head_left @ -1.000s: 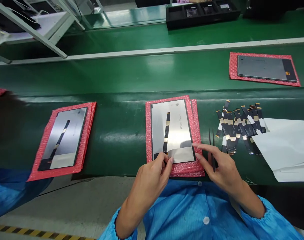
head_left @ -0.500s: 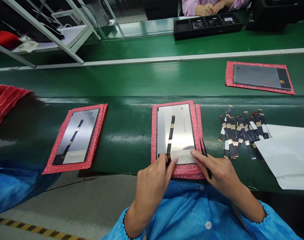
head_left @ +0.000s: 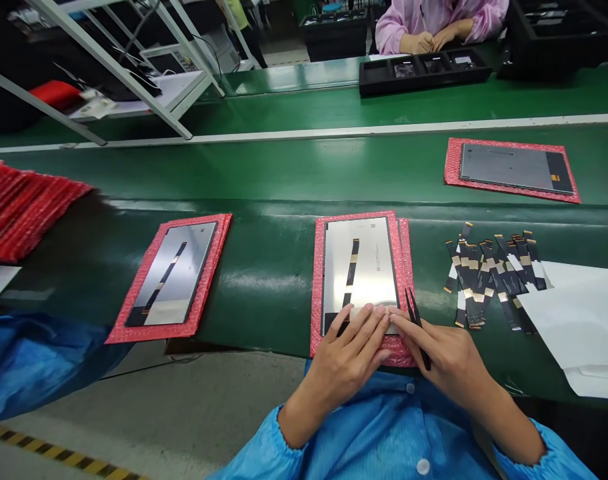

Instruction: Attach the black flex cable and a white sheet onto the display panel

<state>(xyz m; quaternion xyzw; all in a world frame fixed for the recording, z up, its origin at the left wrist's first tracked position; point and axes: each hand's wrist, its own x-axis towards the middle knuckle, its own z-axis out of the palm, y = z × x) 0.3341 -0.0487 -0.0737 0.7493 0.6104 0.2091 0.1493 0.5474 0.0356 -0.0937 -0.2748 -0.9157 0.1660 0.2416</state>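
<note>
Fingers of the left hand (head_left: 351, 350) are pressed flat on the centre panel (head_left: 369, 267); black tweezers (head_left: 417, 323) are apparently pinched in the right hand (head_left: 444, 353)

middle: panel (head_left: 369, 267) lies on a mat (head_left: 317, 293) on the bench (head_left: 264, 187), both hands on its near end | left: second panel (head_left: 177, 272) on its mat | right: pile of strips (head_left: 489, 273), paper (head_left: 579, 313) beside it | far right, behind: third panel (head_left: 511, 167) | far left: stack of mats (head_left: 24, 207)
</note>
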